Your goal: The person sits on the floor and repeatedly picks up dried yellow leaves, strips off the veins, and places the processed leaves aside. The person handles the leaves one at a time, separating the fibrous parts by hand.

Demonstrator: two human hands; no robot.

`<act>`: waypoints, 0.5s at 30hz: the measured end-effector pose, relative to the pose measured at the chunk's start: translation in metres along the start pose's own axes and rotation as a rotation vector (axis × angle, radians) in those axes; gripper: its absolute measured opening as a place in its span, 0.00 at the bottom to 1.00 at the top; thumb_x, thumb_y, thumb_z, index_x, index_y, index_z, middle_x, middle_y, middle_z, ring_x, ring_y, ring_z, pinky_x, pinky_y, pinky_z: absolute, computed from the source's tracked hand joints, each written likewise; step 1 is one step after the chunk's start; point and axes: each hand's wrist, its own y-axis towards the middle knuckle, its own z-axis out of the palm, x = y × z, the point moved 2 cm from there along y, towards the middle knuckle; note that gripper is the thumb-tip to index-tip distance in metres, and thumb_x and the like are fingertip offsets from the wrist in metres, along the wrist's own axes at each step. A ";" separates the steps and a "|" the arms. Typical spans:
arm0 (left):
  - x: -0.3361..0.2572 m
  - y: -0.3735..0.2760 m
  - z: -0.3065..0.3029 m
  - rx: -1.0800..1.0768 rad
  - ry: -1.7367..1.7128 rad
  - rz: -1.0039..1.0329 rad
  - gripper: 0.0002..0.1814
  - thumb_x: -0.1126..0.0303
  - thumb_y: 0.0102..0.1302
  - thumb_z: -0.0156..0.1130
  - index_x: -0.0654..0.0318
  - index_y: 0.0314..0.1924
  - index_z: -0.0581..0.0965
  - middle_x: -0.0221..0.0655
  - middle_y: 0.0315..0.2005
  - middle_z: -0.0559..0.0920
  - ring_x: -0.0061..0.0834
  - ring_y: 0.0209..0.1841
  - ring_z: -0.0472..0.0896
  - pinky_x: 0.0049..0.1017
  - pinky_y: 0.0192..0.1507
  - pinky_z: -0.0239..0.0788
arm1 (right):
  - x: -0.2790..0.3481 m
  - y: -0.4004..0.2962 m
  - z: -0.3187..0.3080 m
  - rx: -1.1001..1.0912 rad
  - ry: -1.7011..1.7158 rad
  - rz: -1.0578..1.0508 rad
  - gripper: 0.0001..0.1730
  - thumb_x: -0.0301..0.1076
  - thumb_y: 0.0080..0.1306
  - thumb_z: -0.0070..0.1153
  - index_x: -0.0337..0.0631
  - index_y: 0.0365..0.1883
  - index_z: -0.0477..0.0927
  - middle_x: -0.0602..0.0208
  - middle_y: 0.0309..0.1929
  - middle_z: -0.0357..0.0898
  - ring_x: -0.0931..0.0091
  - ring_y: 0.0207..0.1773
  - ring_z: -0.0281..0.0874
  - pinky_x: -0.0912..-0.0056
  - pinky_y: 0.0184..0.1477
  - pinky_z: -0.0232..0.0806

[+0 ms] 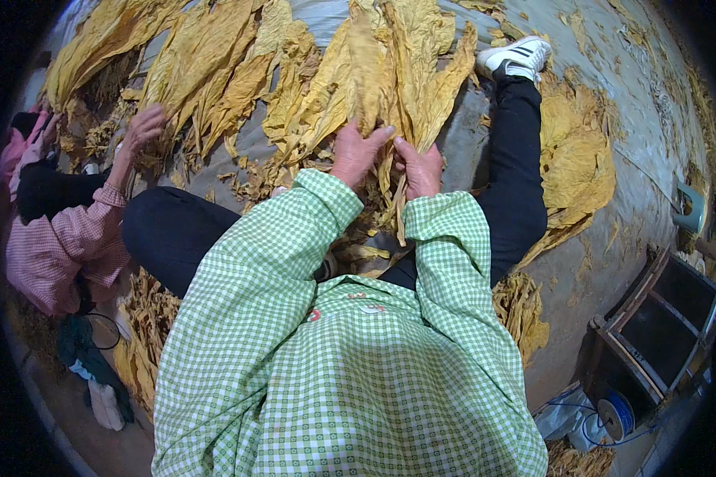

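Observation:
Large yellow dried leaves, which look like tobacco leaves (423,71), spread away from me with their stalk ends towards my body. My left hand (358,152) grips a leaf by its stalk end, and that leaf is blurred along its length. Close beside it, my right hand (419,167) pinches the stalk ends of other dried leaves between thumb and fingers. The two thumbs nearly meet. Narrow leaf strips hang below the hands. Smaller leaf scraps (256,179) lie on the grey sheet between my legs.
At the left, a co-worker's hand (146,125) is beside more leaves (197,59). A leaf pile (573,155) lies beyond my outstretched right leg. Further right are a green plastic stool (690,207), a dark framed object (656,328) and a spool of blue cord (616,417).

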 end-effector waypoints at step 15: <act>0.017 0.007 -0.015 0.088 -0.645 -0.277 0.17 0.75 0.64 0.52 0.69 0.53 0.67 0.39 0.43 0.77 0.31 0.40 0.78 0.31 0.41 0.73 | -0.007 0.004 -0.007 -0.087 0.231 -0.012 0.12 0.28 0.59 0.57 0.39 0.42 0.72 0.73 0.29 0.75 0.81 0.26 0.69 0.79 0.24 0.62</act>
